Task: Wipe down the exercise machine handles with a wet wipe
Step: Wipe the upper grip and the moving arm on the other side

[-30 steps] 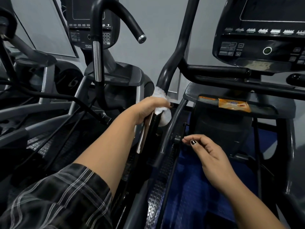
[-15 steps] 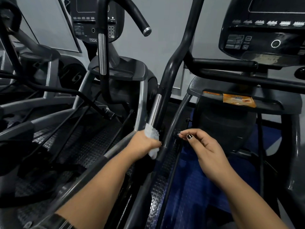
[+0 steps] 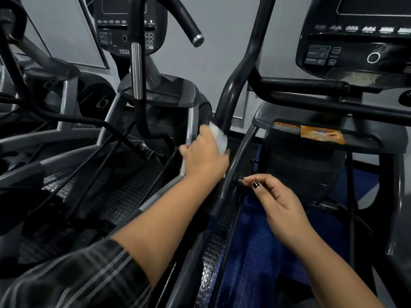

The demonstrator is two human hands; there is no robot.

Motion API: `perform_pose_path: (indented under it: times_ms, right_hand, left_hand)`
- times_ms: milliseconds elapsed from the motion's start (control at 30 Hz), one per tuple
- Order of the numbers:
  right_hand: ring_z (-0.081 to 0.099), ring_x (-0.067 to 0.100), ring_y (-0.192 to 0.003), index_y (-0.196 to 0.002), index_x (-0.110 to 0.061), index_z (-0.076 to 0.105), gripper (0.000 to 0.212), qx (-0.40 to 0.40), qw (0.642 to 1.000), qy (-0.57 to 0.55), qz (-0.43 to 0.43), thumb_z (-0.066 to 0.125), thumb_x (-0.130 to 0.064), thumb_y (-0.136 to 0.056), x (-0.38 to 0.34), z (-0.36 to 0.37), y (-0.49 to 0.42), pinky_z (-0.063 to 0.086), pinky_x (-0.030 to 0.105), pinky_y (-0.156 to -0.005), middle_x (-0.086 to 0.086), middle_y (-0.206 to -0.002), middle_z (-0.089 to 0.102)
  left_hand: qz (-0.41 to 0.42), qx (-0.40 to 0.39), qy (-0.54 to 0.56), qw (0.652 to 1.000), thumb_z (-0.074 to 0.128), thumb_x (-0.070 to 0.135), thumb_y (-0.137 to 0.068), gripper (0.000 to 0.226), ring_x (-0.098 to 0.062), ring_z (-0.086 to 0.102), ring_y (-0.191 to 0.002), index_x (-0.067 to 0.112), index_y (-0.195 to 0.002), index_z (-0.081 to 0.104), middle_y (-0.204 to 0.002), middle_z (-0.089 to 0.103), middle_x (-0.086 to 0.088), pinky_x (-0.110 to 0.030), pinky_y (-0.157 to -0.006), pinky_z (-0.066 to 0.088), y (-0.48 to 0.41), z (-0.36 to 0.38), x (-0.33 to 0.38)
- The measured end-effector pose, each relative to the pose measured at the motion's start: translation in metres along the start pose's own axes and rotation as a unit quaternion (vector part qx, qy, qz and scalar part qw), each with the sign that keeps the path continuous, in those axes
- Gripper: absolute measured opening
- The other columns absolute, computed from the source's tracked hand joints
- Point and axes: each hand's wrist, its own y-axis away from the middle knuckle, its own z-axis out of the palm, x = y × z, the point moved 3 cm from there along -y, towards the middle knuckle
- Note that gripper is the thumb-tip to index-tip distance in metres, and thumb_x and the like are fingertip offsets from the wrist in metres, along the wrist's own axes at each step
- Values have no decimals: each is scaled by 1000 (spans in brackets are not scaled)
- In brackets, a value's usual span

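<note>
Handle (image 3: 242, 63) against plain grey wall (image 3: 222, 52)

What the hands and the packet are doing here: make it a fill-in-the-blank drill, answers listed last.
1. The left hand holds the crumpled wet wipe against the black tubular machine handle; the wipe's colour is ____.
2. The right hand has a thumbnail painted ____.
3. The flat orange packet lies on the dark grey machine shelf under the black console on the view's ____ side.
Missing words: white; black; right.
</note>
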Motion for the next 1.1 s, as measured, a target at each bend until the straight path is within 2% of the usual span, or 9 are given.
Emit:
perform_pose_path:
  times_ms: [100, 167, 300, 367, 500, 600, 767, 933, 1100]
  right_hand:
    - [61, -3, -95, -102, -31, 67, 25, 5, 1000, 11, -1, 50, -14, -99, -1, -4, 5, 41, 3, -78, -11, -99, 69]
    - [61, -2, -94, -103, -30, 67, 24, 8, 1000, 14, -3, 50, -13, -99, -2, -5, 8, 42, 3, -77, -9, -99, 70]
    - [63, 7, -92, -103, -31, 67, 24, 1, 1000, 9, 0, 50, -16, -98, 0, -3, 14, 44, 6, -78, -4, -98, 70]
    - [63, 2, -97, -102, -32, 68, 25, -1, 1000, -2, 2, 50, -15, -98, -1, -1, 16, 43, 6, -80, -10, -100, 70]
    - [63, 3, -97, -102, -33, 67, 25, -6, 1000, -3, 2, 50, -16, -99, -3, 4, 18, 46, 11, -81, -11, -100, 70]
    - [63, 2, -99, -104, -33, 67, 25, -6, 1000, -6, -3, 50, -14, -99, -3, 6, 17, 46, 17, -86, -11, -102, 70]
    - [62, -2, -105, -107, -31, 66, 26, -12, 999, -30, 0, 50, -12, -99, -3, 10, 12, 45, 15, -88, -16, -106, 69]
    - [62, -3, -103, -107, -31, 65, 27, 3, 999, -40, -7, 51, -10, -98, -7, 8, 1, 44, 7, -84, -13, -104, 70]
    - [62, -5, -101, -107, -30, 65, 26, 11, 1000, -21, -16, 51, -10, -98, -12, 3, 4, 42, 4, -82, -14, -103, 70]
  left_hand:
    - [-11, -30, 50, 998, 71, 32, -81, 36, -21, 58, -89, 16, -103, 48, -87, 52, 5, -33, -83, 39, -31, -10, 25]
    - [-27, -80, 135, 987, 75, 31, -77, 31, -20, 63, -86, 13, -94, 56, -88, 61, 0, -33, -80, 52, -44, -9, 26]
    - [-95, -196, 329, 919, 80, 20, -73, 26, -21, 68, -70, 6, -88, 64, -75, 69, -6, -31, -70, 56, -42, -1, 7]
    - [-112, -205, 303, 924, 81, 23, -66, 32, -19, 70, -74, 7, -90, 69, -79, 72, -5, -31, -72, 58, -36, 1, -3]
    - [-83, -174, 194, 962, 76, 17, -69, 17, -18, 63, -70, 8, -81, 68, -72, 65, -1, -23, -57, 47, -14, 3, -15]
    - [-74, -148, 124, 978, 72, 21, -69, 17, -22, 65, -79, 14, -81, 63, -77, 65, -1, -25, -62, 44, 12, 2, -29]
    - [-87, -109, 128, 982, 71, 32, -78, 37, -26, 60, -89, 20, -99, 42, -88, 59, 2, -31, -70, 43, 59, 13, -55]
    - [25, -52, 34, 998, 70, 24, -81, 70, -28, 49, -123, 12, -137, 30, -132, 49, -6, -43, -101, 41, 52, 17, -46]
    - [32, -30, 71, 997, 73, 7, -74, 69, -34, 58, -112, 8, -132, 34, -123, 57, -12, -38, -88, 46, -5, 7, -3]
